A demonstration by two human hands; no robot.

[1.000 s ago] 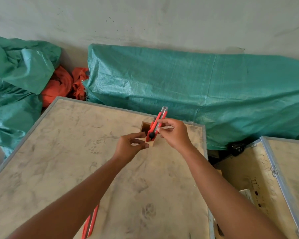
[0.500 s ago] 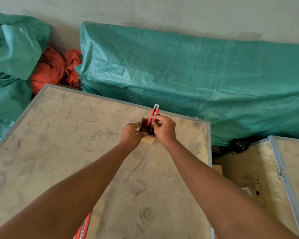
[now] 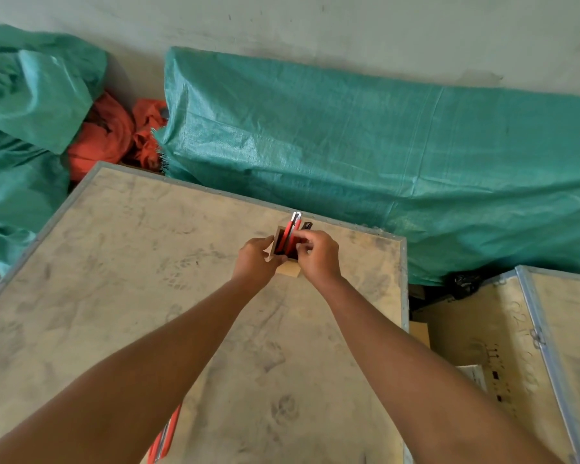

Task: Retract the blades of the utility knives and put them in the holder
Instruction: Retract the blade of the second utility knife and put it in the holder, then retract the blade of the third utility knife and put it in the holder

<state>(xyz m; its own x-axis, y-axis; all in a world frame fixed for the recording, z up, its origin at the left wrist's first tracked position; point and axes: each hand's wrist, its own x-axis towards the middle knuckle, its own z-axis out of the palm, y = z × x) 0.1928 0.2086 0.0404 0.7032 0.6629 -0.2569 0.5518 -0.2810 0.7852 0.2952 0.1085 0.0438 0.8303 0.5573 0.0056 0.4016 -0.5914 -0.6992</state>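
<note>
A small square wooden holder (image 3: 279, 238) stands near the far edge of the plywood crate top (image 3: 114, 279). A red utility knife (image 3: 291, 233) stands upright inside it, its metal tip poking above the rim. My right hand (image 3: 317, 257) pinches this knife at the holder's right side. My left hand (image 3: 257, 261) grips the holder's near left wall. A dark knife end (image 3: 306, 226) shows behind the holder's far right corner. Another red utility knife (image 3: 165, 438) lies on the crate near the bottom edge, partly hidden under my left forearm.
Green tarpaulin bundles (image 3: 382, 162) lie just beyond the crate's far edge, with orange cloth (image 3: 114, 135) between them. A second metal-edged crate (image 3: 533, 346) stands lower at the right, across a gap. A grey wall runs behind.
My right hand has lowered the red knife from above the holder down into it. My left hand moved from the knife's base to the holder's wall.
</note>
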